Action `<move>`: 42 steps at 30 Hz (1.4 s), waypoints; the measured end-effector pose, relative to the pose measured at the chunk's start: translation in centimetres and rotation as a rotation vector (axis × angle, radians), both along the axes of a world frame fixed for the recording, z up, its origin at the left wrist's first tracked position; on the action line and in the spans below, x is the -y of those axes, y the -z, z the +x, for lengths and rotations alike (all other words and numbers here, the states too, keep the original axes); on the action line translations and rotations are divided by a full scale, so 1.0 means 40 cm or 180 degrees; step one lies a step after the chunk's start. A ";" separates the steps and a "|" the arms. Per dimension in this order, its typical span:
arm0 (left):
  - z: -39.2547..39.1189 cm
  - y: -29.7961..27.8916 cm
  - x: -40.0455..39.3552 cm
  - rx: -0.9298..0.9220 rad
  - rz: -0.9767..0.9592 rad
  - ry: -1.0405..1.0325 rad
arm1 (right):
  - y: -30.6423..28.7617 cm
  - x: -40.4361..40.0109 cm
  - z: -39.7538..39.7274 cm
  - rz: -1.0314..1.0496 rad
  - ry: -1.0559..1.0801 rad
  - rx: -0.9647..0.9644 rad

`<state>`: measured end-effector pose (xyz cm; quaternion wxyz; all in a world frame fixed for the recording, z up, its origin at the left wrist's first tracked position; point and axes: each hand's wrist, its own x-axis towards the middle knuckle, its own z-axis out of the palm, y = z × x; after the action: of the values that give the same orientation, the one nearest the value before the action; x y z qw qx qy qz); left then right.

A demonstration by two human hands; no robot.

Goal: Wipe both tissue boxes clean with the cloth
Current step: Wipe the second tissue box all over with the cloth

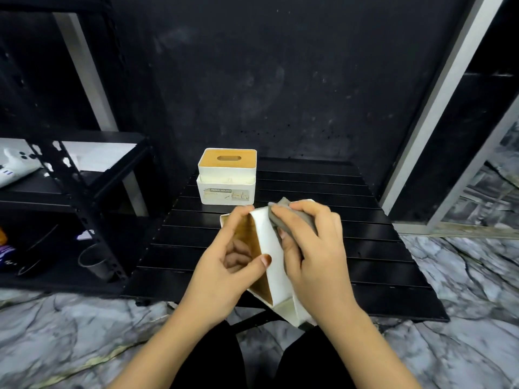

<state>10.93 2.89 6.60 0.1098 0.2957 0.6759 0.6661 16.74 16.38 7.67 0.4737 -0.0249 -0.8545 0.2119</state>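
Dark wall behind, marble floor below. Black slatted worktop (365,248) in middle. White tissue box (227,177) with wood lid stands at back of worktop. Second tissue box (273,256) tipped, held up above worktop. Left hand (224,265) grips its edge. Right hand (311,248) presses grey cloth (292,217) on its white side.

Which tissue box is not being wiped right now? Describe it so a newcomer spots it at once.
Start at the black slatted table. At its far left corner stands the untouched tissue box, upright, white, with a wooden slotted lid and a "Tissue Holder" label. The other box is tilted, gripped by the left hand.
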 end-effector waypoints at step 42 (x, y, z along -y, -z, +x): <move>-0.004 0.031 -0.023 -0.0009 -0.0274 -0.0242 | 0.014 -0.034 0.067 -0.0452 -0.0469 0.0709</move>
<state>10.76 3.79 5.35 0.0961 0.2658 0.7148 0.6397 19.41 17.74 7.11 0.3562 -0.0189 -0.8841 0.3019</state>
